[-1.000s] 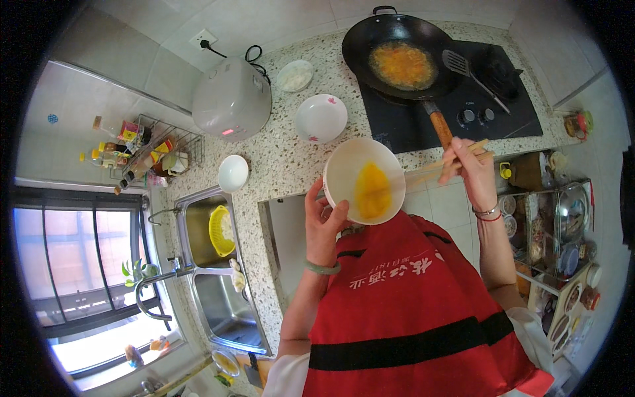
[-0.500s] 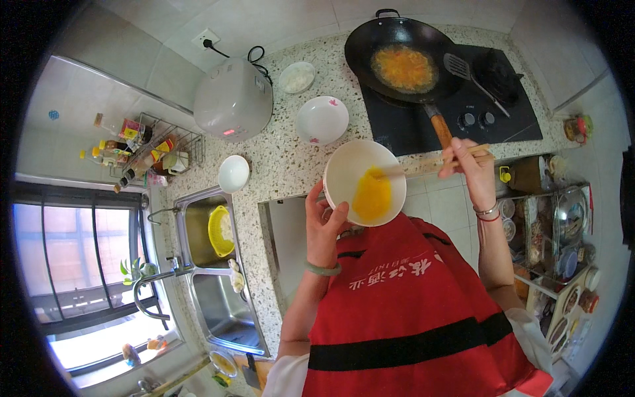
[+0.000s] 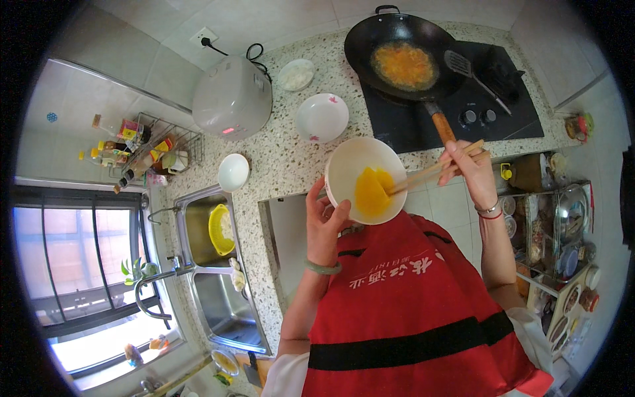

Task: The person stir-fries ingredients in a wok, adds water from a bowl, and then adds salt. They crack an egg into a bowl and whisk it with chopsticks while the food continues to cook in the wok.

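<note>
My left hand (image 3: 325,221) grips a white bowl (image 3: 345,165) by its left side, tilted in front of my red apron. Yellow beaten egg (image 3: 372,195) lies in the bowl. In my right hand (image 3: 468,169) is a pair of wooden chopsticks (image 3: 426,173), their tips dipped in the egg at the bowl's right side. Beyond my right hand, a black wok (image 3: 360,49) with a wooden handle stands on the hob, holding an orange-yellow food in liquid (image 3: 405,66). A slotted spatula (image 3: 477,81) leans from the wok's right rim over the black hob (image 3: 423,129).
On the speckled counter (image 3: 284,162) stand a grey rice cooker (image 3: 231,99), a small dish of white food (image 3: 296,75), a flower-patterned bowl (image 3: 322,118) and a small white bowl (image 3: 233,173). The steel sink (image 3: 225,311) holds a yellow basket (image 3: 217,231). A loaded rack (image 3: 555,231) stands right.
The chopstick tips have swung down and right through the egg, and the egg's shape has shifted. My left hand keeps the bowl almost in place.
</note>
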Motion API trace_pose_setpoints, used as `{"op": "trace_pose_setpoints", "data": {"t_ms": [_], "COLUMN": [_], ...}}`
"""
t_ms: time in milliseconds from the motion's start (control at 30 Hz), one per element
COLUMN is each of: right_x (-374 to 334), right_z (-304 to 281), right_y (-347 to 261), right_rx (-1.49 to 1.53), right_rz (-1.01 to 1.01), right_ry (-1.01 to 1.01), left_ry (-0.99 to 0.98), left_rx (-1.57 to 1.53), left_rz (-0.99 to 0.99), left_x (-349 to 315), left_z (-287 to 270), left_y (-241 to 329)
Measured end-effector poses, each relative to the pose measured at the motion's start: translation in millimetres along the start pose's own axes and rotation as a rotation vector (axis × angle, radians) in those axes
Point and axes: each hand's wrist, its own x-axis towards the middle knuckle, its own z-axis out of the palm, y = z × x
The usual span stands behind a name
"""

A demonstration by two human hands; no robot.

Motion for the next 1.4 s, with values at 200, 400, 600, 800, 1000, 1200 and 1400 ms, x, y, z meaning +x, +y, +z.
{"op": "trace_pose_setpoints", "data": {"t_ms": [200, 400, 600, 800, 1000, 1200, 1400], "right_x": [1.8, 4.4, 4.7, 4.9, 1.9, 3.7, 1.3], "right_z": [0.6, 0.6, 4.5, 3.8, 3.6, 0.5, 0.3], "right_y": [-0.6, 1.1, -2.5, -1.6, -1.0, 1.1, 0.0], "right_rx": [-0.017, 0.040, 0.047, 0.019, 0.060, 0.068, 0.042], "right_rz": [-0.019, -0.006, -0.040, -0.046, -0.032, -0.017, -0.001], "right_ry": [0.001, 0.009, 0.051, 0.068, 0.044, 0.013, -0.020], "left_ry": [0.001, 0.008, 0.003, -0.005, -0.001, 0.003, -0.005], "left_rx": [-0.014, -0.005, -0.095, -0.021, -0.011, -0.005, -0.002], "left_rz": [0.000, 0.009, -0.002, 0.005, 0.007, 0.006, 0.020], "left_x": [-0.4, 0.4, -0.5, 0.9, 1.4, 1.2, 2.0], "left_z": [0.8, -1.0, 1.4, -1.0, 0.0, 0.2, 0.0], "left_y": [1.5, 0.1, 7.3, 3.6, 2.9, 3.0, -0.1]}}
